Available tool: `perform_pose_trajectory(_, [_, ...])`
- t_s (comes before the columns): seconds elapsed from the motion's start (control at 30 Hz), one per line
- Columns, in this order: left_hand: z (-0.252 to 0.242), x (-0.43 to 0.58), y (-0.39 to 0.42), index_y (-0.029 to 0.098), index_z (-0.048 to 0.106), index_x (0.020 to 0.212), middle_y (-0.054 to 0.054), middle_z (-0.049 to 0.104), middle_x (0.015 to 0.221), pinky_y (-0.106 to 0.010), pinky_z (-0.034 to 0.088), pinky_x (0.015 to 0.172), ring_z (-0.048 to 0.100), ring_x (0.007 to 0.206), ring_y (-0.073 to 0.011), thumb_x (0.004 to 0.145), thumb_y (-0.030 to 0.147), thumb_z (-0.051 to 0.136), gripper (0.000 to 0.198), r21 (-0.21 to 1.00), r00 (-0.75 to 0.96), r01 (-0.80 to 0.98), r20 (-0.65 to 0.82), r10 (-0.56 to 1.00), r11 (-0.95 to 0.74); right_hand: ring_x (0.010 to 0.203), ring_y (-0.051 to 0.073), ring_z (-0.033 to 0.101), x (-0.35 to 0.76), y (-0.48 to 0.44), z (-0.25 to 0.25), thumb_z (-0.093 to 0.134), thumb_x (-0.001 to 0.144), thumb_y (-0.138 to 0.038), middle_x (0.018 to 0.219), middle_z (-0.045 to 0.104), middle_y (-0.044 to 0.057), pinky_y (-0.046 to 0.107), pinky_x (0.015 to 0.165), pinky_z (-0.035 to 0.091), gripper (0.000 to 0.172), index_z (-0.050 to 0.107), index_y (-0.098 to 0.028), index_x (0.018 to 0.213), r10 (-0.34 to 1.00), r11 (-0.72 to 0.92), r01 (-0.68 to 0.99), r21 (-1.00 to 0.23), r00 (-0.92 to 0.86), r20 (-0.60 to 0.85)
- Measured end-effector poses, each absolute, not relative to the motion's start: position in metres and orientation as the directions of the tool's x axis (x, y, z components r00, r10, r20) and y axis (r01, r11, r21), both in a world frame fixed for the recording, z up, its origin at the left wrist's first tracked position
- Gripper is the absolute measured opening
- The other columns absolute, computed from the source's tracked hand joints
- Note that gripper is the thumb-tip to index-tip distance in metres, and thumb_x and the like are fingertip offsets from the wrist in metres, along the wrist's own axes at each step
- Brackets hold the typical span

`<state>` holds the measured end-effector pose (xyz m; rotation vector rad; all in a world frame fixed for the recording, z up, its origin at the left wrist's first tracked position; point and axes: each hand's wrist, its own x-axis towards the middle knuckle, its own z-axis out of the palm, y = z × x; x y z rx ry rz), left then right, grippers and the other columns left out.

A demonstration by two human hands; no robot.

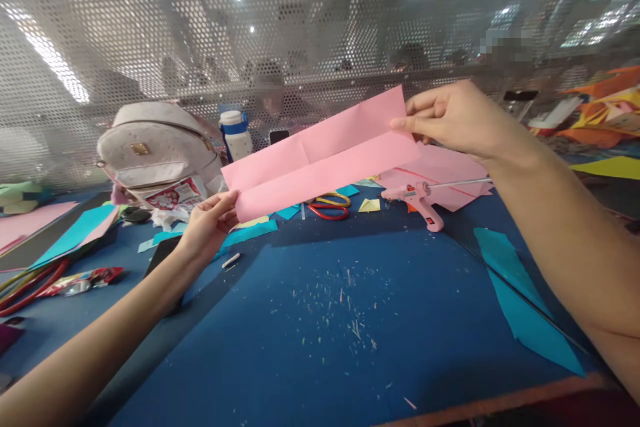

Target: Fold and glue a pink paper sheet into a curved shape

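A folded sheet of pink paper (320, 157) is stretched out above the table, tilted up towards the right, with a crease along its length. My left hand (213, 217) pinches its lower left corner. At the other end, my right hand (445, 113) grips the right edge between thumb and fingers. Behind and below the sheet lie scissors (330, 208) with red and yellow handles, partly hidden by it. To their right rests a pink glue gun (417, 202), on top of more pink paper (445, 170).
Small paper scraps litter the blue table (280, 347). Blue paper (525, 300) and a black cord lie at the right. A white backpack (160, 140) and a bottle (236, 135) stand at the back left, before a perforated metal screen (320, 33). More scissors (35, 283) lie far left.
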<state>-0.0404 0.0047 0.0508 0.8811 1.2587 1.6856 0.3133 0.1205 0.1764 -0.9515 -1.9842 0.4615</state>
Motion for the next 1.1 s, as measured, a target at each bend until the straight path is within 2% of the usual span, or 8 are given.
perform_pose_trajectory(0.23, [0.047, -0.043, 0.004, 0.013, 0.066, 0.066, 0.002, 0.058, 0.054, -0.015, 0.034, 0.042, 0.048, 0.043, -0.0054, 0.061, 0.039, 0.086, 0.034, 0.998, -0.139, -0.060, -0.019, 0.990, 0.011, 0.061, 0.009, 0.067, 0.313, 0.116, 0.177, 0.043, 0.094, -0.058, 0.078, 0.074, 0.003, 0.023, 0.055, 0.041, 0.054, 0.070, -0.015, 0.111, 0.712, 0.565, 0.305, -0.767, -0.650, 0.266])
perform_pose_trajectory(0.4, [0.034, -0.031, 0.005, 0.013, 0.070, 0.067, 0.000, 0.060, 0.054, -0.017, 0.031, 0.041, 0.049, 0.043, -0.0078, 0.062, 0.041, 0.084, 0.031, 0.985, 0.000, 0.152, -0.086, 0.996, 0.085, 0.081, 0.017, 0.071, 0.280, 0.109, 0.142, 0.062, 0.088, -0.044, 0.094, 0.076, 0.005, 0.024, 0.060, 0.050, 0.032, 0.073, -0.024, 0.111, 0.525, 0.620, 0.343, -0.705, -0.850, 0.048])
perform_pose_trajectory(0.57, [0.028, -0.026, 0.004, 0.015, 0.073, 0.089, 0.001, 0.064, 0.057, -0.018, 0.035, 0.044, 0.052, 0.045, -0.0101, 0.069, 0.042, 0.077, 0.034, 0.946, 0.006, 0.325, -0.002, 1.000, 0.000, 0.127, 0.025, 0.053, 0.248, 0.071, 0.106, 0.070, 0.083, -0.030, 0.138, 0.058, 0.002, 0.036, 0.106, 0.040, 0.048, 0.061, -0.030, 0.131, 0.251, 0.774, 0.162, -0.613, -0.966, 0.062])
perform_pose_trajectory(0.7, [0.021, -0.035, 0.008, 0.017, 0.067, 0.114, -0.001, 0.069, 0.067, -0.019, 0.041, 0.049, 0.059, 0.053, -0.0127, 0.080, 0.037, 0.068, 0.039, 0.885, 0.024, 0.454, 0.102, 0.995, -0.101, 0.145, 0.027, 0.029, 0.241, 0.042, 0.078, 0.065, 0.088, -0.036, 0.154, 0.035, 0.011, 0.040, 0.118, 0.022, 0.065, 0.043, -0.019, 0.147, 0.049, 0.906, 0.100, -0.411, -0.990, -0.133])
perform_pose_trajectory(0.87, [0.015, -0.031, 0.004, 0.022, 0.069, 0.111, -0.009, 0.069, 0.115, -0.032, 0.053, 0.086, 0.066, 0.103, -0.0242, 0.083, 0.024, 0.062, 0.029, 0.732, 0.055, 0.631, 0.287, 0.956, -0.256, 0.147, 0.028, 0.021, 0.240, 0.032, 0.052, 0.061, 0.090, -0.039, 0.157, 0.025, 0.014, 0.042, 0.120, 0.018, 0.074, 0.031, -0.010, 0.151, -0.008, 0.944, 0.058, -0.324, -0.980, -0.199])
perform_pose_trajectory(0.93, [0.013, -0.017, -0.006, 0.026, 0.069, 0.115, -0.007, 0.060, 0.134, -0.040, 0.043, 0.106, 0.053, 0.128, -0.0272, 0.084, 0.017, 0.058, 0.034, 0.660, 0.136, 0.674, 0.330, 0.934, -0.331, 0.147, 0.028, 0.021, 0.239, 0.032, 0.049, 0.062, 0.089, -0.040, 0.158, 0.022, 0.013, 0.042, 0.120, 0.020, 0.077, 0.028, -0.012, 0.152, -0.002, 0.947, 0.067, -0.314, -0.976, -0.216])
perform_pose_trajectory(1.03, [0.008, 0.007, -0.023, 0.028, 0.062, 0.128, -0.003, 0.056, 0.141, -0.043, 0.033, 0.116, 0.049, 0.133, -0.0231, 0.086, 0.012, 0.053, 0.046, 0.586, 0.369, 0.662, 0.286, 0.884, -0.466, 0.146, 0.032, 0.024, 0.238, 0.031, 0.052, 0.062, 0.089, -0.041, 0.157, 0.025, 0.017, 0.046, 0.119, 0.021, 0.079, 0.028, -0.007, 0.152, 0.007, 0.952, 0.088, -0.292, -0.964, -0.267])
perform_pose_trajectory(1.1, [0.004, 0.017, -0.031, 0.022, 0.042, 0.146, -0.007, 0.044, 0.151, -0.042, 0.030, 0.118, 0.041, 0.140, -0.0197, 0.093, 0.012, 0.042, 0.054, 0.481, 0.541, 0.667, 0.213, 0.814, -0.569, 0.145, 0.033, 0.025, 0.237, 0.029, 0.055, 0.063, 0.089, -0.039, 0.156, 0.027, 0.020, 0.046, 0.120, 0.019, 0.079, 0.029, -0.003, 0.150, 0.007, 0.953, 0.090, -0.288, -0.961, -0.276])
